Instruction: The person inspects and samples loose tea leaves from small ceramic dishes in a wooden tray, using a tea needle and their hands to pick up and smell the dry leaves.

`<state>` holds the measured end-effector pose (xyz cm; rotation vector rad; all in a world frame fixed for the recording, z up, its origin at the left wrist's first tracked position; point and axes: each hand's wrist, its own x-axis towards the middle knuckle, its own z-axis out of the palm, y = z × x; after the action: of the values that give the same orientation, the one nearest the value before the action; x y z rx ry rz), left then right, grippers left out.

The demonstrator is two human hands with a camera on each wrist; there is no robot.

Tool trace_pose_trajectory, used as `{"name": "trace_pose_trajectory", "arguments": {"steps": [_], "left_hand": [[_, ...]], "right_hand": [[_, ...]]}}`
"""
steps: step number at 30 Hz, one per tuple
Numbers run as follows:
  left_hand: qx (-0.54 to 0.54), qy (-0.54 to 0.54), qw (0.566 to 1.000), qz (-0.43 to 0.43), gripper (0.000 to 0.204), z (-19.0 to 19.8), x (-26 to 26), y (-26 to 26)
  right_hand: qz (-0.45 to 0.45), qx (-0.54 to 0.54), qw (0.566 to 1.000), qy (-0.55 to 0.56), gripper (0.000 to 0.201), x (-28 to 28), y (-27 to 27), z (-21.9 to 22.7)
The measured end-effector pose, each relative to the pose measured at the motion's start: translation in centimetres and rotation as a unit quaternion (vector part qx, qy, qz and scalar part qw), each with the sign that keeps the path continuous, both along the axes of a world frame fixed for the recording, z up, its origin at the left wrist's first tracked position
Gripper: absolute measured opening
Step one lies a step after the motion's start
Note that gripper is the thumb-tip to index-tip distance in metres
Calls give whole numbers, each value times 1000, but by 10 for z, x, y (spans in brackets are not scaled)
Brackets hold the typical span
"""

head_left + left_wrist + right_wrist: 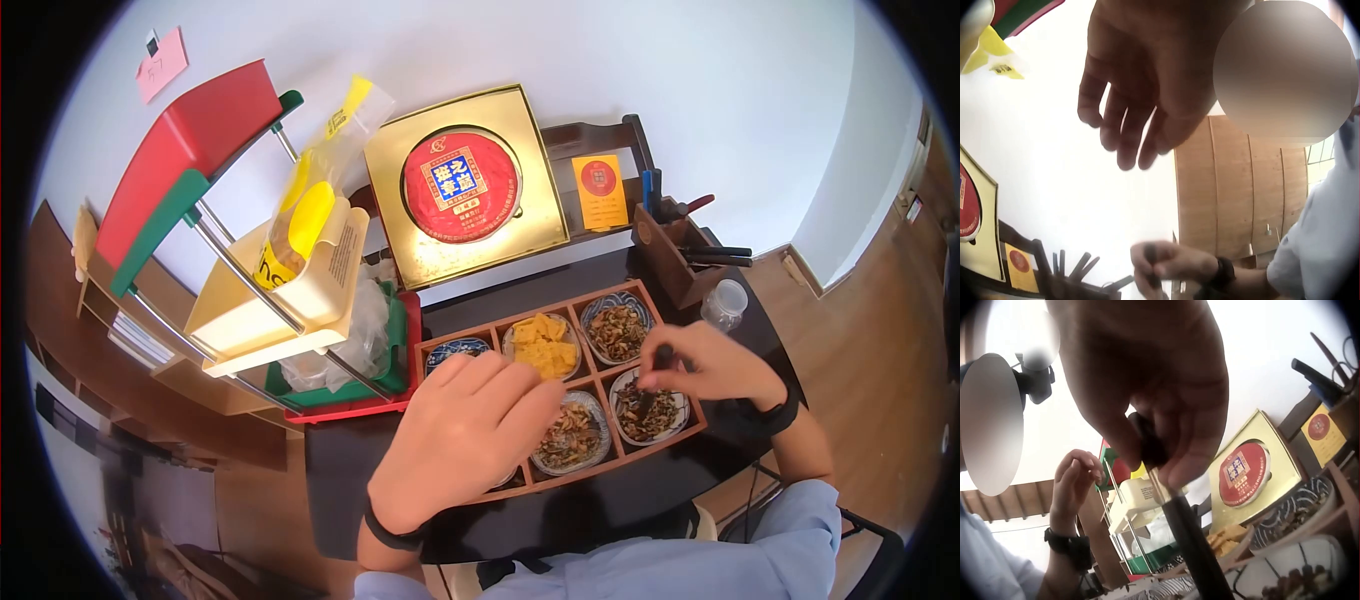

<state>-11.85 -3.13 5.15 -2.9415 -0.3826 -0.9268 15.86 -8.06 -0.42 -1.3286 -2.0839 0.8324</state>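
Note:
My right hand (712, 362) pinches a slim dark tool (1192, 550) over the lower right bowl (683, 416); its kind is not clear. A short metal section (1159, 482) shows between the dark top in the fingers and the dark length pointing down. Dry brown bits lie in that bowl. My left hand (465, 425) is raised over the left part of a divided wooden tray (490, 328), back upward, hiding some compartments. In the left wrist view its fingers (1127, 134) hang loosely curved around nothing. Next to the right hand, a bowl of yellow-orange pieces (543, 345) sits in the tray.
A tiered rack (195, 215) with bins and bags stands at left. Behind the tray are a gold box (385, 190) with a red disc and a yellow card (600, 190). A wooden pen holder (675, 260) and a clear jar (725, 300) stand at the right.

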Motion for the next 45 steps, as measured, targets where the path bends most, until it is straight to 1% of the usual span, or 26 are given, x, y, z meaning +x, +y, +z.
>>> {"name": "trace_pose_trajectory", "arguments": {"steps": [1, 3, 6, 7, 9, 11, 12, 15, 17, 18, 20, 21, 23, 25, 27, 30, 32, 34, 35, 37, 38, 40, 41, 42, 43, 45], "left_hand": [[-1, 0, 1000, -1, 27, 1, -2, 1], [-7, 58, 998, -35, 25, 4, -7, 1], [-21, 44, 998, -26, 24, 12, -5, -8], [-21, 44, 998, -27, 24, 11, -3, -9], [-5, 102, 993, -56, 23, 8, 0, -13], [-1, 130, 989, -69, 24, -2, 5, -14], [4, 155, 984, -83, 24, -6, 8, -14], [13, 188, 978, -84, 23, -10, 17, -12], [17, 198, 977, -80, 21, -15, 20, -9], [28, 206, 975, -81, 20, -17, 21, -9], [39, 213, 973, -84, 18, -22, 24, -7], [43, 222, 970, -91, 17, -26, 25, -6], [48, 232, 967, -99, 16, -27, 27, -6], [67, 259, 959, -90, 16, -26, 28, -4], [74, 254, 960, -94, 16, -26, 28, -2], [92, 249, 959, -102, 15, -23, 30, 1], [102, 249, 957, -105, 15, -23, 34, 4], [130, 186, 967, -119, 19, -25, 42, 10], [129, 185, 967, -118, 19, -26, 48, 14], [171, 42, 976, -126, 23, -26, 62, 20], [171, 43, 976, -125, 23, -24, 69, 22], [58, 2, 989, -134, 29, -21, 82, 23], [60, 2, 989, -135, 29, -22, 87, 22], [56, 42, 988, -141, 29, -24, 92, 22], [50, 82, 985, -146, 30, -27, 96, 22], [68, 58, 984, -153, 29, -34, 110, 20]], "right_hand": [[11, -24, 999, 33, 18, -3, -2, -4], [-1, -18, 1000, 22, 20, -3, -4, -8], [-14, 15, 1000, 13, 20, -2, -9, 2], [-31, 36, 999, 24, 20, 1, -12, 4], [-47, 55, 997, 36, 19, 6, -14, 2], [-36, 100, 994, -30, 17, 8, -15, -2], [-39, 99, 994, -30, 17, 8, -16, -5], [-57, 83, 995, -12, 17, 4, -16, -7], [-69, 106, 992, -5, 16, 5, -19, 4], [-70, 106, 992, -5, 16, 6, -19, 3], [-65, 150, 986, 30, 16, 8, -19, -1], [-67, 150, 986, 30, 16, 8, -18, -5], [-58, 81, 995, 22, 16, 5, -16, -15], [-68, 94, 993, 14, 15, 8, -17, -12], [-80, 105, 991, 7, 15, 9, -21, -6], [-91, 98, 990, 47, 15, 4, -25, 3], [-51, 62, 997, 7, 16, -3, -21, -3], [-43, 48, 998, 5, 17, -4, -16, -13], [-41, 65, 997, -7, 18, -4, -14, -13], [-36, 80, 996, -17, 18, -5, -13, -12], [-22, 99, 995, -17, 18, -7, -13, -10], [-8, 121, 993, -18, 18, -8, -12, -11], [10, 134, 991, -27, 19, -9, -12, -18], [28, 148, 988, -36, 21, -8, -10, -22], [35, 97, 994, -18, 21, -5, -9, -23], [48, 103, 994, 11, 19, 2, -10, -14]]}}
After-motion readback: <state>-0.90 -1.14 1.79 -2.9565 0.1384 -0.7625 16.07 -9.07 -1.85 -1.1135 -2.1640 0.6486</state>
